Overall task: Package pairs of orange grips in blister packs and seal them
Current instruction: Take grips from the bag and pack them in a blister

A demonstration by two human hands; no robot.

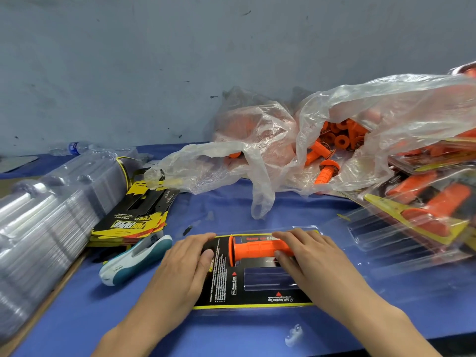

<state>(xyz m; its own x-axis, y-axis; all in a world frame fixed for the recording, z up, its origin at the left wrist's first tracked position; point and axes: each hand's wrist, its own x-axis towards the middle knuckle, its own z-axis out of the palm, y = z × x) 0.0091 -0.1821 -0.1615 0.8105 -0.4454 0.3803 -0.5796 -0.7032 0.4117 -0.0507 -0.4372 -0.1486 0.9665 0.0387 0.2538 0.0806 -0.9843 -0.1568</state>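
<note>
A blister pack [257, 297] with a black and yellow card lies flat on the blue table in front of me. One orange grip [257, 249] sits in its far cavity; the near cavity [268, 279] holds nothing. My left hand [188, 261] lies flat on the pack's left end, fingers straight. My right hand [306, 251] rests on the pack's right end, its thumb touching the grip's right end. Loose orange grips [327, 171] lie in a clear plastic bag [386, 109] behind.
A stack of empty clear blisters [41, 222] lies at the left, with printed cards [134, 217] beside it. A white and teal stapler [134, 258] lies left of my left hand. Packed blisters [425, 212] pile up at the right. A water bottle [74, 148] lies at the back.
</note>
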